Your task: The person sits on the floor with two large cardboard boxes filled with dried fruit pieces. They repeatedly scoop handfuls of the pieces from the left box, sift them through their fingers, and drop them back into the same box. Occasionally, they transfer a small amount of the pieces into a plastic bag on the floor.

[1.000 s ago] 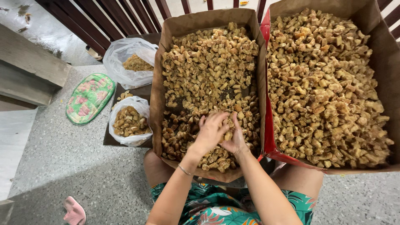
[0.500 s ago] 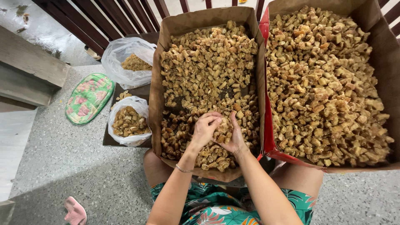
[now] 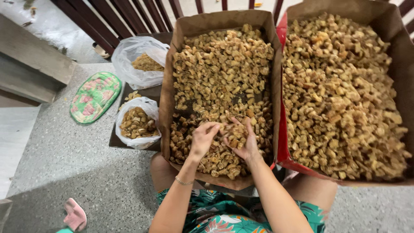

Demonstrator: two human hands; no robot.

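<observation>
A brown cardboard box stands in front of me, filled with small tan dried chunks. Both hands are over its near end. My left hand has its fingers curled down onto the chunks, a thin bracelet on the wrist. Right beside it, my right hand is cupped palm-up with several chunks lying in it. The fingertips of the two hands meet over that small heap. A bare strip of box bottom shows just beyond the hands.
A second, larger box full of the same chunks stands to the right. On the left are two clear plastic bags partly filled with pieces, a flowered green mat, and a pink slipper on the speckled floor. Dark railing bars run behind.
The left hand has shifted slightly right and curled its fingers over the chunks in the cupped right hand. Boxes and bags have not moved.
</observation>
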